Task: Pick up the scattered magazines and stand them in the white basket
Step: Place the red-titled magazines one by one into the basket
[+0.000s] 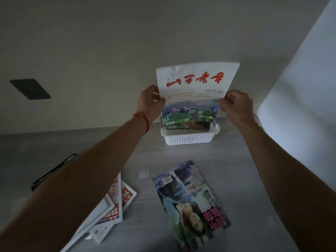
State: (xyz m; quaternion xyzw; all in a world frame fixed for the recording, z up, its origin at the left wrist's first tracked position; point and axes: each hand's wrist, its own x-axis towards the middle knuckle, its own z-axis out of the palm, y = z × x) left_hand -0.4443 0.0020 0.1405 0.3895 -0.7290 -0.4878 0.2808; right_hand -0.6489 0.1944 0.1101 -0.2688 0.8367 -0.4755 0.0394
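- Left hand (151,103): raised over the far end of the table, fingers and thumb clamped on the left edge of a white-covered magazine with red brush-script title and a green landscape picture (195,93). A thin red cord bracelet (143,119) sits on that wrist.
- Right hand (236,106): level with the left, fingers curled, pinching the same magazine's right edge.
- Held magazine: upright, cover facing the camera, its lower edge down inside the white perforated plastic basket (189,138). Whether it touches the basket floor cannot be told.
- Basket: stands on the grey wood-grain tabletop (245,170), close to the pale wall (109,42). More green-edged covers show in it just behind and below the held one; how many cannot be told.
- Glossy magazine with a bluish photo cover and red lettering (190,202): lies flat on the table, nearer the camera, well apart from the basket, turned at an angle.
- Pile of white magazines with red block lettering (112,206): flat, overlapping, left of the glossy one, partly hidden under the left forearm.
- Small white slip of paper (143,174): on the table between the pile and the glossy magazine.
- Dark flat object (52,171): at the table's left side, mostly hidden by the forearm; kind unclear.
- Dark rectangular panel (30,89): on the wall, far left.
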